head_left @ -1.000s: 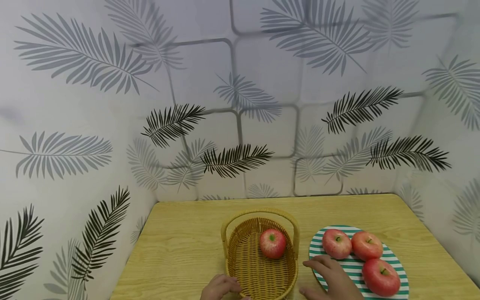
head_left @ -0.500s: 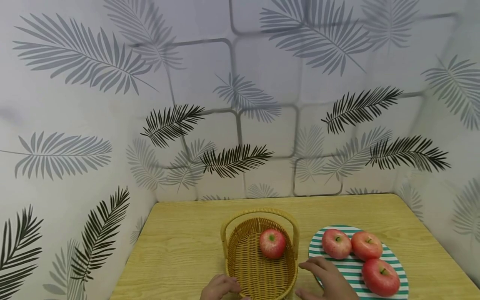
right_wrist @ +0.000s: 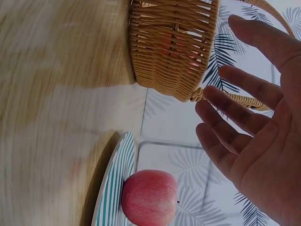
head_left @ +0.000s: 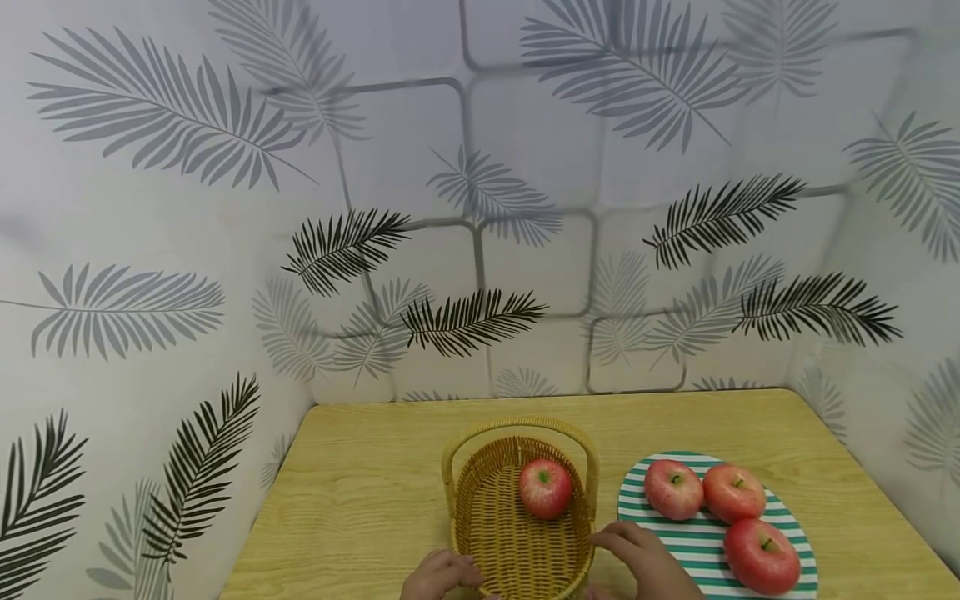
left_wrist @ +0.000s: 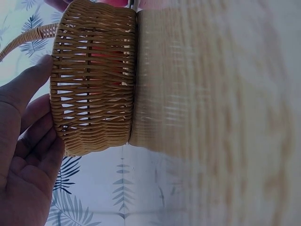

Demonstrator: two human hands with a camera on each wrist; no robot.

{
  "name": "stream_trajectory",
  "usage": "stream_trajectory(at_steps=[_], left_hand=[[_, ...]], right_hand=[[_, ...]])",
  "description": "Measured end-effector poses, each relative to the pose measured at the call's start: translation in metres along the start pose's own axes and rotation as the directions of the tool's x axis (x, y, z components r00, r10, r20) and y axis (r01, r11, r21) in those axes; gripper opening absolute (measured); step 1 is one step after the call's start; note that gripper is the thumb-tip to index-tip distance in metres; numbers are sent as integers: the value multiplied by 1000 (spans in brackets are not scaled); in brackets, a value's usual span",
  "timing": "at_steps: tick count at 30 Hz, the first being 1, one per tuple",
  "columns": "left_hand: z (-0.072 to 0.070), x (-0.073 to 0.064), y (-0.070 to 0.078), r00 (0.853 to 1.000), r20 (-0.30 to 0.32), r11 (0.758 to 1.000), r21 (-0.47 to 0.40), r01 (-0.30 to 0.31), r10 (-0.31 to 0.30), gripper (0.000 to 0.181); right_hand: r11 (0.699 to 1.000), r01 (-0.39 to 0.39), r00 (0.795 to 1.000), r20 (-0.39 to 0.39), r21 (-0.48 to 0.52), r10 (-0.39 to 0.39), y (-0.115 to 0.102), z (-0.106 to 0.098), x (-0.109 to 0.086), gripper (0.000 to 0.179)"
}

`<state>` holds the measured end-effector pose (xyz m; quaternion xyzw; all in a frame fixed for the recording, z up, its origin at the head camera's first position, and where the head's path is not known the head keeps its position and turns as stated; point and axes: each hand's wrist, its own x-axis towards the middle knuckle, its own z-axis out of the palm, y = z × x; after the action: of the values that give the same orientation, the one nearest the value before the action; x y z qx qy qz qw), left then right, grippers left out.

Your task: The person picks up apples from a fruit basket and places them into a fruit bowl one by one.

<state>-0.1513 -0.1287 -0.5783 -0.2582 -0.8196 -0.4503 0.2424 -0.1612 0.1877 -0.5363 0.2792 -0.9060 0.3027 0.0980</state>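
Note:
A woven wicker basket point(head_left: 517, 542) with an arched handle stands on the table, one red apple point(head_left: 545, 488) inside it. My left hand point(head_left: 441, 575) holds the basket's near left rim; in the left wrist view its thumb and curled fingers lie against the rim. My right hand point(head_left: 647, 565) is by the basket's right side, partly over the plate. In the right wrist view the right hand point(right_wrist: 263, 122) has its fingers spread and loosely bent, holding nothing, with the fingertips close to the rim.
Right of the basket lies a round plate point(head_left: 693, 546) with green and white stripes. It bears three apples: one at the left point(head_left: 673, 489), one at the back point(head_left: 734, 492) and one in front point(head_left: 762, 556). Leaf-patterned walls point(head_left: 525, 367) enclose the wooden table point(head_left: 360, 483).
My right hand has moved left, from over the plate's edge to the basket's right rim. The left hand, the basket and the apples stay where they were.

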Motion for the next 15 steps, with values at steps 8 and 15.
stream_trajectory(at_steps=[8, 15], left_hand=[[-2, 0, -2, 999, 21, 1000, 0, -28, 28, 11], [-1, 0, -4, 999, 12, 999, -17, -42, 42, 12]], right_hand=[[999, 50, 999, 3, 21, -50, 1, 4, 3, 43], [999, 29, 1000, 0, 22, -29, -5, 7, 5, 45]])
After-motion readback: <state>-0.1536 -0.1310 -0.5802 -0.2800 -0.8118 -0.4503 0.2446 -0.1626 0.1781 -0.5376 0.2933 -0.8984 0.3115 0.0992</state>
